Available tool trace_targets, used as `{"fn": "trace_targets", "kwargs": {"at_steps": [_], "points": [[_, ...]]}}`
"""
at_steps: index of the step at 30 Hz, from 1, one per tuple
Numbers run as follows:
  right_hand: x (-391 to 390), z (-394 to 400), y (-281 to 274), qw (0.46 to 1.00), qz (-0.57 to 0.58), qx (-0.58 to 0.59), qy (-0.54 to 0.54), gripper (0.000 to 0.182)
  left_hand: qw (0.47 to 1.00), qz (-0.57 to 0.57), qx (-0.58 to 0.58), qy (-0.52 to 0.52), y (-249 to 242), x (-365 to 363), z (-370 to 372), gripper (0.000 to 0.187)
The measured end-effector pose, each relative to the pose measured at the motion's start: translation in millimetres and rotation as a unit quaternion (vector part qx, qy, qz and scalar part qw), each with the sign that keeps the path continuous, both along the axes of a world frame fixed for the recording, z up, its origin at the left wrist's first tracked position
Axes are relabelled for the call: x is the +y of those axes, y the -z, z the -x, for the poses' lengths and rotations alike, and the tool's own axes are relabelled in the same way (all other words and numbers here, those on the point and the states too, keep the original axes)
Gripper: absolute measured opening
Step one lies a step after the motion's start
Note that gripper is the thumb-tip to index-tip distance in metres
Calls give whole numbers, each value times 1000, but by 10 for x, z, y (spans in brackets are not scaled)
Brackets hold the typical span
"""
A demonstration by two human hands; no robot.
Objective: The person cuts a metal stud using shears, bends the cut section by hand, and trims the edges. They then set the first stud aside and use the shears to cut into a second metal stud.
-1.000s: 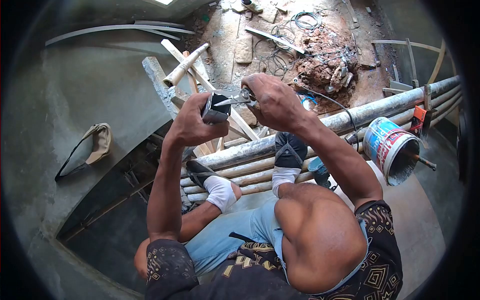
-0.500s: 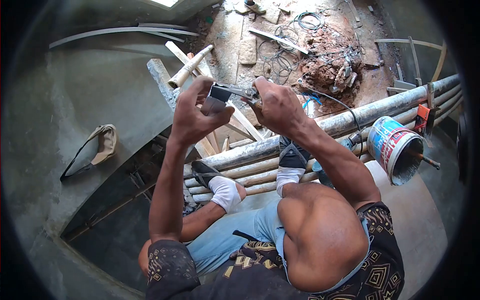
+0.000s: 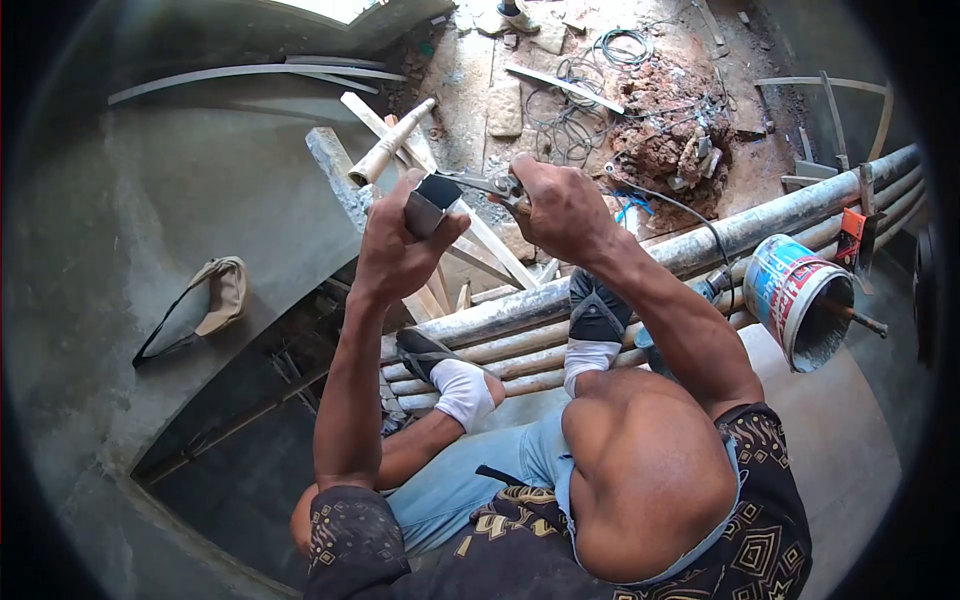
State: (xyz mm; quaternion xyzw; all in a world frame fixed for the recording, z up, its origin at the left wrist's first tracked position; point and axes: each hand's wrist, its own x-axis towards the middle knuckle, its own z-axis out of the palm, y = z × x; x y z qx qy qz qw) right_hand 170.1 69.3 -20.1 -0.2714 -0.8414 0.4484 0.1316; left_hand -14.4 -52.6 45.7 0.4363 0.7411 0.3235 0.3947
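Observation:
Held up in front of me, my left hand (image 3: 392, 245) is closed round a small dark grey metal box (image 3: 430, 212), its open dark side tilted up toward me. My right hand (image 3: 565, 205) grips a pair of pliers (image 3: 492, 185) by the handles. The pliers' jaws point left and reach the far edge of the box. Both hands are raised above a bundle of long pipes, where my feet rest in dark sandals and white socks.
Scaffold-like pipes (image 3: 490, 318) run across to the right. A paint bucket (image 3: 770, 280) with a stick inside hangs over them. Left, a beige cap-like item (image 3: 226, 298) with a dark strap lies on a ledge. Below are timber (image 3: 385, 150), cables (image 3: 622, 46) and a rubble heap (image 3: 650, 135).
My left hand has turned the box, so more of its dark opening faces me. The pliers remain in my right hand at its edge. The whole view has shifted slightly.

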Motion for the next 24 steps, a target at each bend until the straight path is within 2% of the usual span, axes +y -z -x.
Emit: {"fn": "trace_targets", "kwargs": {"at_steps": [10,12,16,18,22,24], "points": [[2,57,11,999,-27,33,-1,16,988,32,-125,85,-163,25,366,26],[-7,73,35,998,-30,60,-9,16,976,82,-162,123,-180,16,472,27],[-22,90,67,996,-45,74,-12,16,966,107,-214,94,-174,5,577,27],[-38,92,54,995,-42,94,-3,16,935,153,-307,93,-249,64,608,27],[-47,73,-48,998,-25,49,-4,22,944,154,-280,77,-242,60,540,27],[-81,85,-86,998,-15,59,-24,30,960,164,-217,72,-265,67,466,27]]}}
